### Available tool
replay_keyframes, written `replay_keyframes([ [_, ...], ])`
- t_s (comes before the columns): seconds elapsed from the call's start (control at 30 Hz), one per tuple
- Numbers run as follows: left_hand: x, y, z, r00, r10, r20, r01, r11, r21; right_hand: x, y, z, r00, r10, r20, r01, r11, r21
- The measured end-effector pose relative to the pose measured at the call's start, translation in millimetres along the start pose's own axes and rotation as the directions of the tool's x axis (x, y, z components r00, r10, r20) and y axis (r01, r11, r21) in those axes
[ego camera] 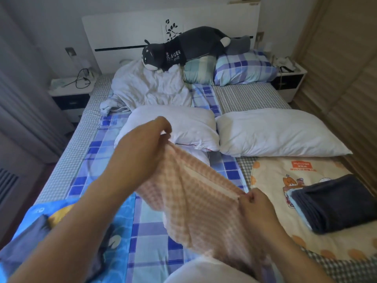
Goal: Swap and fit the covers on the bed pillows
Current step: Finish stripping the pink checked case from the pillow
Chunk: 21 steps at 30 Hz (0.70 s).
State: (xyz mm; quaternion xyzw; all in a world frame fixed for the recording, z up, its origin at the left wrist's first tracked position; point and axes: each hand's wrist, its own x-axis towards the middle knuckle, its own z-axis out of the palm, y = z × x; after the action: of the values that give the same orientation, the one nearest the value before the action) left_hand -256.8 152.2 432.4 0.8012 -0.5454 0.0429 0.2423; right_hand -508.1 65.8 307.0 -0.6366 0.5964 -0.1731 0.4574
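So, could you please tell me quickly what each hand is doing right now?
Left hand: closed, pinching one end of the pink checked cover at its opening.
Right hand: closed, pinching the other end of the same cover.

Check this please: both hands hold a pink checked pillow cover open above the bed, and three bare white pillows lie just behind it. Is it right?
Not quite. The head view shows two bare white pillows, not three. The rest stands: the left hand and right hand hold the pink checked pillow cover open above the bed.
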Motion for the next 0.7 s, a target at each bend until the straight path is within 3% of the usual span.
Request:
replay_keyframes([
  [0.07, 16.2, -33.9, 9.4, 0.984, -0.169, 0.048, 0.156, 0.966, 0.204, 17.5, 30.1, -7.7, 0.993, 0.107, -0.043, -0.107, 0.994, -0.009],
  [0.13, 16.0, -49.1, 28.5, 0.935, -0.264, 0.237, 0.219, 0.955, 0.198, 28.3, 46.7, -7.8, 0.992, 0.112, -0.059, -0.113, 0.994, -0.007],
  [0.2, 5.1, -43.5, 45.6, 0.856, -0.207, 0.474, 0.216, 0.976, 0.037, 36.0, 50.1, -2.7, 0.997, 0.029, -0.076, -0.03, 0.999, -0.012],
  [0.27, -2.8, -33.8, 54.1, 0.81, -0.102, 0.577, 0.167, 0.984, -0.061, 45.2, 53.9, 3.0, 0.994, -0.006, -0.106, -0.003, 0.996, -0.092],
  [0.3, -1.4, -33.5, 55.0, 0.837, -0.088, 0.54, 0.149, 0.986, -0.07, 54.2, 61.7, 5.6, 0.994, 0.023, -0.105, -0.038, 0.99, -0.139],
  [0.37, 6.9, -45.3, 57.2, 0.94, -0.131, 0.316, 0.15, 0.988, -0.036, 72.3, 83.2, 7.4, 0.99, 0.11, -0.092, -0.13, 0.96, -0.248],
  [0.47, 18.4, -77.0, 62.1, 0.971, -0.236, 0.039, 0.236, 0.972, -0.012, 90.0, 129.1, 1.7, 0.953, 0.288, -0.092, -0.302, 0.882, -0.361],
  [0.53, 21.2, -98.9, 59.0, 0.911, -0.404, -0.078, 0.396, 0.912, -0.106, 92.3, 157.7, -5.3, 0.913, 0.394, -0.104, -0.404, 0.843, -0.355],
  [0.6, 19.9, -120.6, 53.7, 0.784, -0.59, -0.191, 0.552, 0.805, -0.219, 95.1, 178.8, -9.3, 0.876, 0.468, -0.121, -0.481, 0.82, -0.309],
  [0.7, 3.0, -141.1, 57.4, 0.586, -0.778, -0.228, 0.663, 0.622, -0.417, 95.3, 170.3, -3.2, 0.907, 0.417, -0.055, -0.42, 0.899, -0.121],
])
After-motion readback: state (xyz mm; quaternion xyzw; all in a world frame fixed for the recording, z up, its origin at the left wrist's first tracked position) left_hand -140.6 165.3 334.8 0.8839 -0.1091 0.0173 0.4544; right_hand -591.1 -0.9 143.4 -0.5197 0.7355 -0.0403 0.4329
